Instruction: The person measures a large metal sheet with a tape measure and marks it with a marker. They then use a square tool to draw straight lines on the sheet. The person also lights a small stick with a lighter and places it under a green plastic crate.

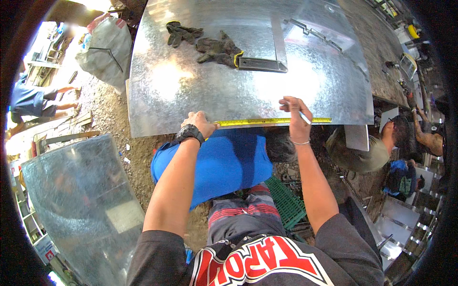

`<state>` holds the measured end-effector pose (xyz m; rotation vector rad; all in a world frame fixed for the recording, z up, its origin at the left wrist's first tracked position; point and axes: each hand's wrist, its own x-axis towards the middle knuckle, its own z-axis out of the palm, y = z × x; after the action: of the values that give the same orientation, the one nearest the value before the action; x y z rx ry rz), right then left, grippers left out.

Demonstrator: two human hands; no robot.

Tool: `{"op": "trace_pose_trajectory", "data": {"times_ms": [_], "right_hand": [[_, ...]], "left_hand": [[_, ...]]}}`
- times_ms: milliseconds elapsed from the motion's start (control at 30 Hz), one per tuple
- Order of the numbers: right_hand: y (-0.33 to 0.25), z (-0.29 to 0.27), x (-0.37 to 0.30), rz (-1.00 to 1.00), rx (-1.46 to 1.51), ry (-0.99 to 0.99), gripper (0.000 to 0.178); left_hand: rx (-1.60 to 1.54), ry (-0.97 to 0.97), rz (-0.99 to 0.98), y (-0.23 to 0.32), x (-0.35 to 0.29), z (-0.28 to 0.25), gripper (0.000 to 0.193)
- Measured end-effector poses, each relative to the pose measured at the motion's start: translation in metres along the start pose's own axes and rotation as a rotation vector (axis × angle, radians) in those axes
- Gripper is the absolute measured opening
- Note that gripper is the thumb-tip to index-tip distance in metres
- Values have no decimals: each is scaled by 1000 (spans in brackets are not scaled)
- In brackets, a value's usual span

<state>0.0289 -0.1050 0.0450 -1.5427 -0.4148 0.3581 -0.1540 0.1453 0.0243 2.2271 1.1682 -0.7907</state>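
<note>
Shiny grey metal sheet (234, 97) below — left hand (202, 125) curled round a yellow strip-like tape measure (262, 121), right hand (299, 114) pinching a slim white marker (305, 118) — best keep the tape flat

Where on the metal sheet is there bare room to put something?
On the metal sheet, one bare patch lies between the gloves and the left hand; another between the metal square and the yellow tape, left of the right hand. Crowded: the upper middle, with gloves and square, and the near edge, with tape and hands.
</note>
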Motion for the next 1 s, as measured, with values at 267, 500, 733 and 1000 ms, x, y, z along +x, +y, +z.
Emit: {"op": "trace_pose_trajectory", "data": {"times_ms": [267,500,733,1000], "right_hand": [[14,-98,5,-33,-280,248,43],[32,-81,1,-89,-512,79,38],[43,-16,-23,60,-44,-108,19],[55,37,-37,205,-83,-359,22]], "left_hand": [[14,38,24,11,-9,-7,57],[15,-23,-23,2,2,-1,58],[38,-9,-8,5,-1,-4,63],[30,5,-8,8,-8,-8,65]]}}
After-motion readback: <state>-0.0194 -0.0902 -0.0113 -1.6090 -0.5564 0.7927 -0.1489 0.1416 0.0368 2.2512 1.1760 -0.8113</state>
